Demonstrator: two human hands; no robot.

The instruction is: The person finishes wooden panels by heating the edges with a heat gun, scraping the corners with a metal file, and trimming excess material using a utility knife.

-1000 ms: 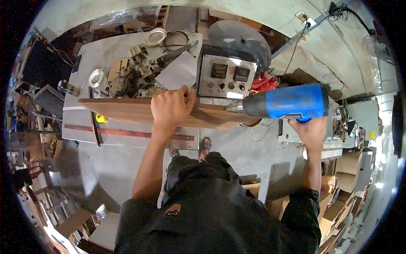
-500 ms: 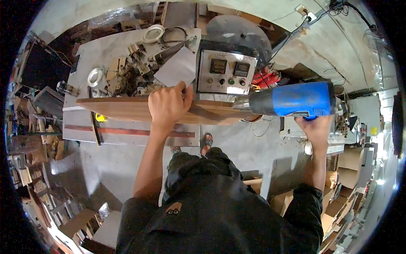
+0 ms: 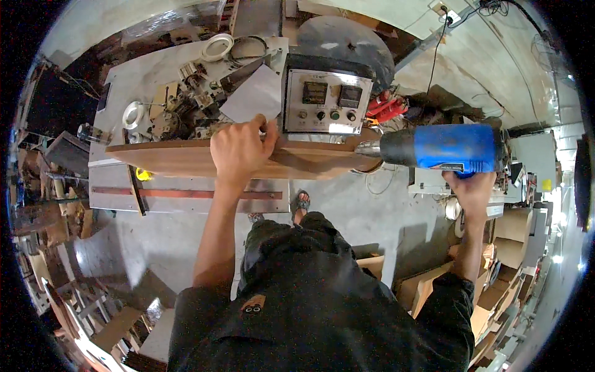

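The blue heat gun (image 3: 443,149), at the frame's right centre, is clamped in the right hand (image 3: 472,189), its metal nozzle aimed left at the wooden board's (image 3: 186,158) end. The left hand (image 3: 238,149) presses flat on the board at centre. Since a second ago the gun has drawn slightly right. Behind, on the counter (image 3: 124,80), sits a grey control box (image 3: 325,102).

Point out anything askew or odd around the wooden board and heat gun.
The wooden board sticks out past the bench's front edge, pinned only by the left hand. The right hand aims the blue heat gun at its end. Nothing looks spilled or broken.
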